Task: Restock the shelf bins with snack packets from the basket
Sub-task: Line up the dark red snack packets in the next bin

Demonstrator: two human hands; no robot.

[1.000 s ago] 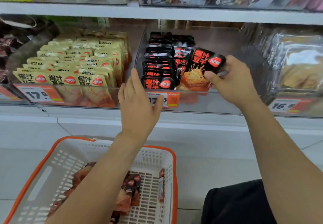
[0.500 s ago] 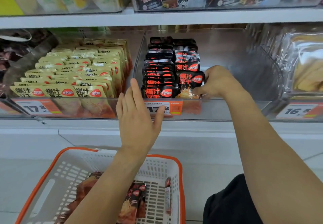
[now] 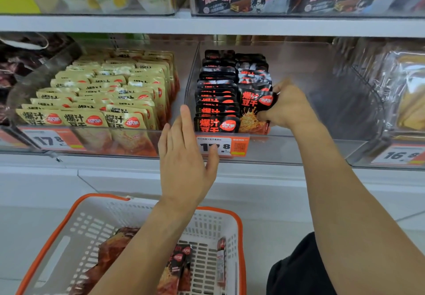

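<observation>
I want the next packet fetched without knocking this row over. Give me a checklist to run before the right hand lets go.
1. Packet seated: the black packet stands at the front of the right row in the clear bin, but taller than its neighbours. Cannot tell if it is fully down.
2. Grip: the right hand grips the packet's right edge. Ok.
3. Left row: the black packets beside it stand upright. Ok.
4. Left hand: open, holding nothing, in front of the price tag. Ok.
5. Stock left: dark packets lie in the basket. Ok.
6. Space in the bin: the right part holds no packets. Ok.
</observation>
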